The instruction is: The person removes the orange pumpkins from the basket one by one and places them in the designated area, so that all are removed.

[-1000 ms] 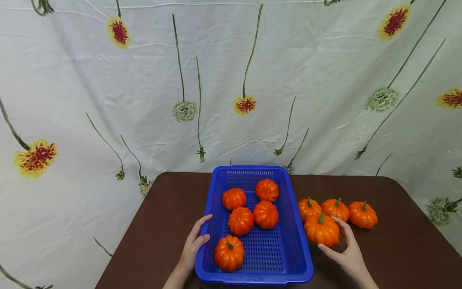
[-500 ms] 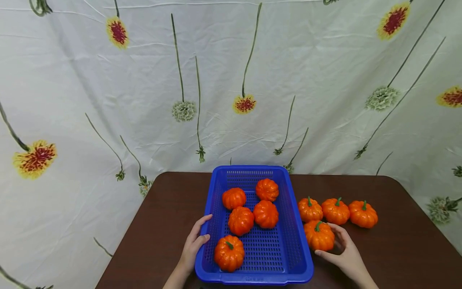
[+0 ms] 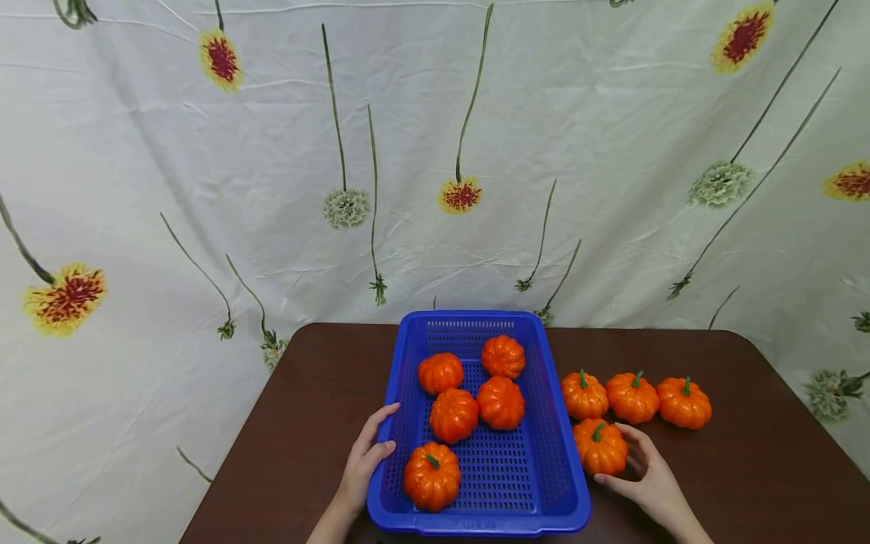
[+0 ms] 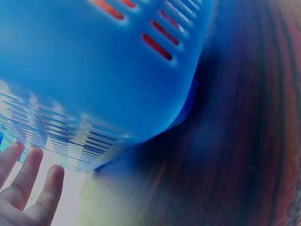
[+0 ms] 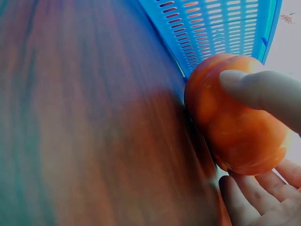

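My left hand [image 3: 360,461] rests at the left side of a blue plastic basket [image 3: 479,525], thumb and index finger touching its rim. In the left wrist view, several extended fingers [image 4: 49,190] lie close to the slotted outer wall. Inside the basket sit several small orange pumpkins [image 3: 454,415], one with its green stem up at the front left. My right hand [image 3: 649,480] holds another pumpkin [image 3: 600,447] on the table beside the basket's right wall. The right wrist view shows the thumb [image 5: 263,92] on that pumpkin and the other fingers around its opposite side.
Three more pumpkins [image 3: 633,398] stand in a row on the dark brown table [image 3: 741,461], right of the basket and behind the held one. A white curtain with printed flowers [image 3: 408,151] hangs behind the table's back edge.
My right hand has lowered the pumpkin toward me onto the table, in front of the row. It has shifted slightly down and left. The left hand and basket stay put.
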The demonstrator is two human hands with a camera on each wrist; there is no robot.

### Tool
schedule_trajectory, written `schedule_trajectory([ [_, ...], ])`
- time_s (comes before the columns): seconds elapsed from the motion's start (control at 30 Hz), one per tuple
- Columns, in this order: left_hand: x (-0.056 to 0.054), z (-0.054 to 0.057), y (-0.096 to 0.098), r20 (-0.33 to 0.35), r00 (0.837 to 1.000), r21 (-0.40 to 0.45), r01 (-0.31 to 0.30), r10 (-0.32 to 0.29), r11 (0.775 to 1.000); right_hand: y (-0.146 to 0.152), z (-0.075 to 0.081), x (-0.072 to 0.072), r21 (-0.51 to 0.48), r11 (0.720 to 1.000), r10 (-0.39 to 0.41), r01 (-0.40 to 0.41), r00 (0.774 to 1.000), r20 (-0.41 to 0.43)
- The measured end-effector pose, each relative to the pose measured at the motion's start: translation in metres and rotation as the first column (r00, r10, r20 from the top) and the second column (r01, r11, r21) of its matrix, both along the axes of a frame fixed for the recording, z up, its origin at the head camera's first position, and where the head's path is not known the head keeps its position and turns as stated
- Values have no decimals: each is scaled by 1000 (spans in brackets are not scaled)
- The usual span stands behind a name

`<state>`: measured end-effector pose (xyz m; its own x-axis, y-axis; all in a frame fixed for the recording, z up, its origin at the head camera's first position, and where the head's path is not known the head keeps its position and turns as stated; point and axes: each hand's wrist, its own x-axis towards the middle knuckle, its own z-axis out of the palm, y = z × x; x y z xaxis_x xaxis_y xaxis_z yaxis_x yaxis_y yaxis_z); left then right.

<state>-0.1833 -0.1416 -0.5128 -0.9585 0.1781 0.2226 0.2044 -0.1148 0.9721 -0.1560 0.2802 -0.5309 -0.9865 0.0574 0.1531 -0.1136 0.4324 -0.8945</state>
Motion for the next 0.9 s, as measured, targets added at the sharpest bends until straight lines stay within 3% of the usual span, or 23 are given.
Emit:
schedule_trajectory([
  [0.23, 0, 0, 0, 0, 1000, -6, -6, 6, 1000, 3, 2, -1, 28, 1000, 10, -13, 995, 101],
  [0.47, 0, 0, 0, 3, 1000, -6, -4, 4, 1000, 4, 3, -1, 36, 999, 12, -16, 994, 108],
  [0.63, 0, 0, -1, 2, 1000, -7, -3, 3, 1000, 6, 2, 0, 17, 999, 30, -31, 997, 69],
  [0.9, 0, 0, -1, -5, 1000, -6, 2, -2, 1000, 7, 16, -1, -38, 998, 36, -40, 994, -105],
])
